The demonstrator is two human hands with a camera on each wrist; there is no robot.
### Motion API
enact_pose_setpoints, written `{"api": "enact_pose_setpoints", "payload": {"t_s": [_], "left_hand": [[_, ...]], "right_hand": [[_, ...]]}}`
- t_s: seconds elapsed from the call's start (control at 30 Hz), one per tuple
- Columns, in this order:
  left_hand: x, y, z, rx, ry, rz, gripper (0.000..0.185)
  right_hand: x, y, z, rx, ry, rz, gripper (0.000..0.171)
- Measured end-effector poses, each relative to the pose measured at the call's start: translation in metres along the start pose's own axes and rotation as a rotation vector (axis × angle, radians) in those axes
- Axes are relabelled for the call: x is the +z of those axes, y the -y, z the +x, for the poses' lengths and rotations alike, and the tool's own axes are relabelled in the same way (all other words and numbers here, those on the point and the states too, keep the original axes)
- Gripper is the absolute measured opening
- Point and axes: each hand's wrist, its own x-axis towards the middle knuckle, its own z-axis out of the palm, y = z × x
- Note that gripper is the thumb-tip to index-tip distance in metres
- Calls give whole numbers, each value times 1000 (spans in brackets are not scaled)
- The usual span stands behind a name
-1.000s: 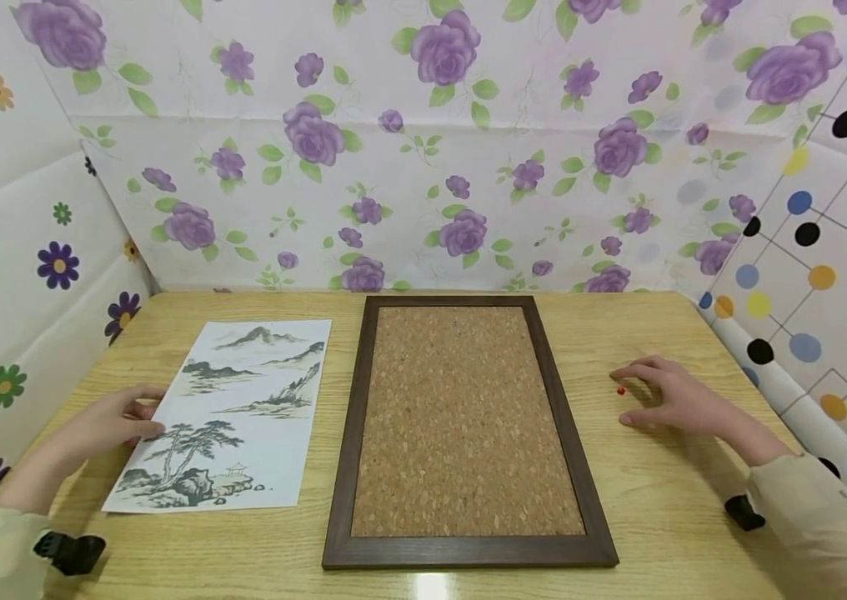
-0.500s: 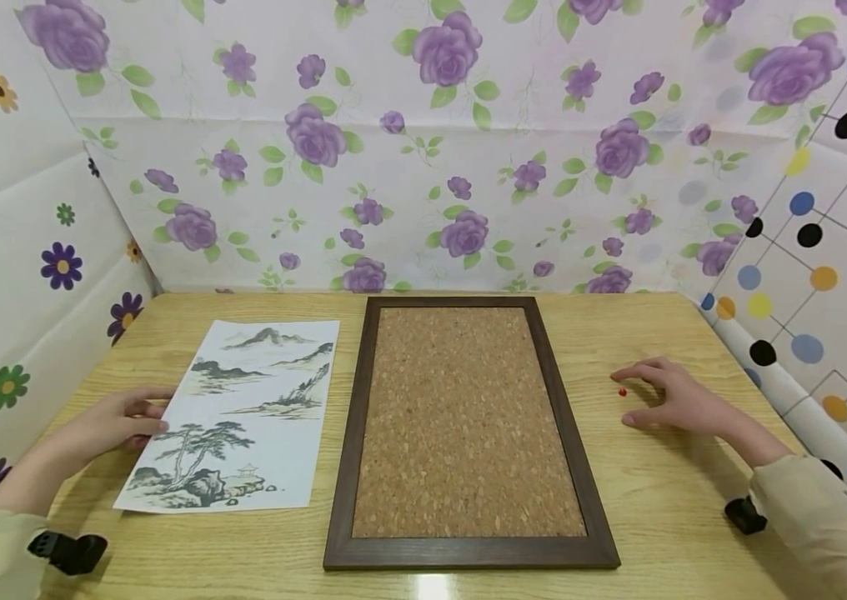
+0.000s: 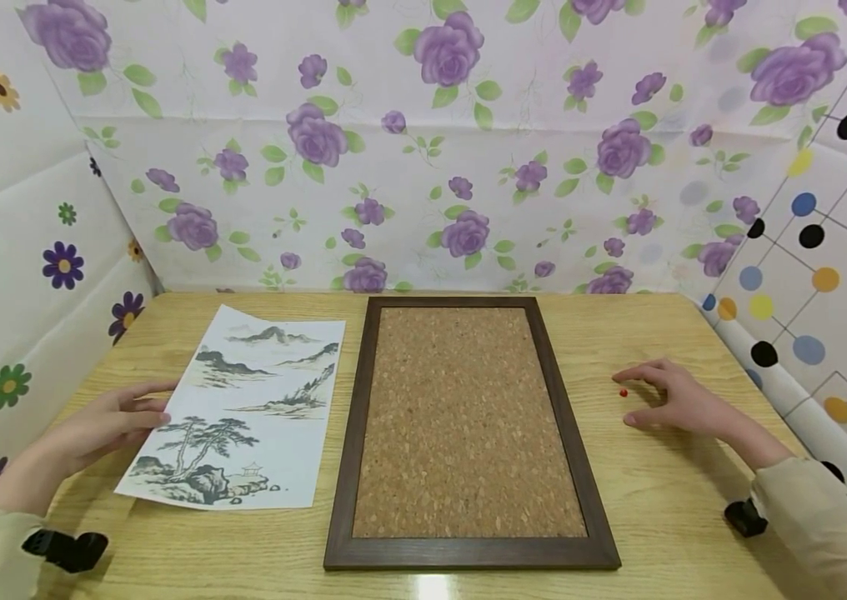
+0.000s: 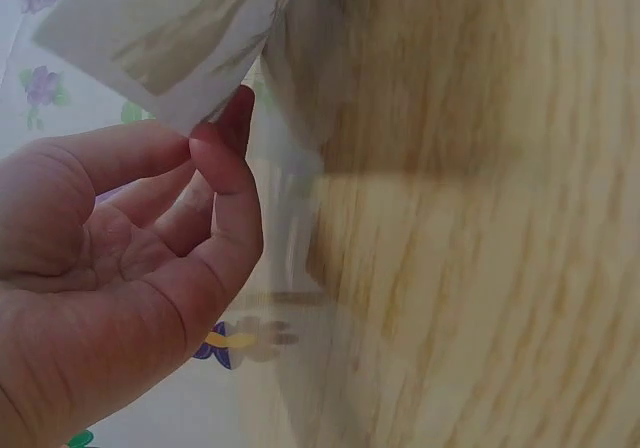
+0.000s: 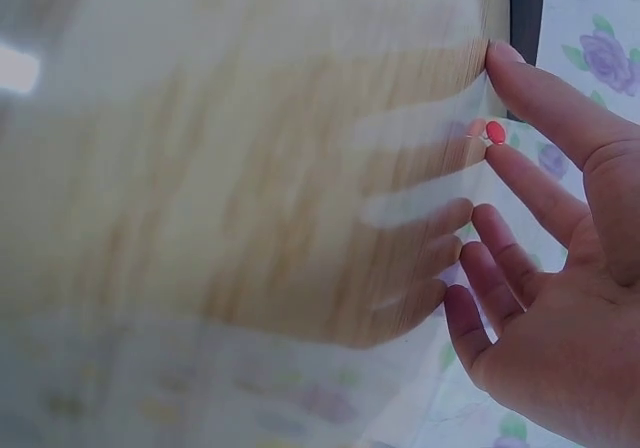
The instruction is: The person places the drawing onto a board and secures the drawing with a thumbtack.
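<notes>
We see the left hand point(image 3: 112, 421) at the left edge of a printed sheet point(image 3: 239, 408) showing an ink landscape of mountains and pines; the sheet lies on the wooden table point(image 3: 664, 500) just left of a cork board point(image 3: 464, 425) in a dark frame, its near corner close to the frame and its top slanted slightly away. In the wrist view the left hand point(image 4: 130, 268) pinches a corner of the sheet point(image 4: 160, 38) between thumb and forefinger — the paper's edge lifts a little off the wood there. The right hand point(image 3: 682, 402) rests on the table to the right of the board, well apart from the sheet, fingers spread and relaxed, holding nothing. A small red pin point(image 3: 623, 392) lies on the table just beside its fingertips, between the hand and the board's frame; from the right wrist view the pin point(image 5: 495, 132) sits between the forefinger and the next finger point(image 5: 530, 183) of the right hand point(image 5: 560, 288), close to both — whether a fingertip actually touches it we cannot tell. Flowered and dotted sheets line the walls point(image 3: 423, 150) around the table.
</notes>
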Motion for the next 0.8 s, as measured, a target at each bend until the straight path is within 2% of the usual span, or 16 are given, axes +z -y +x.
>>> {"api": "enact_pose_setpoints", "payload": {"t_s": [0.43, 0.6, 0.8], "left_hand": [[-4, 2, 3, 92, 36, -123, 52], [-4, -5, 4, 96, 34, -131, 53], [4, -18, 5, 86, 10, -123, 61]], "right_hand": [[-1, 0, -1, 32, 29, 52, 58], [-2, 2, -1, 47, 29, 63, 58], [-2, 3, -1, 53, 31, 82, 59]]}}
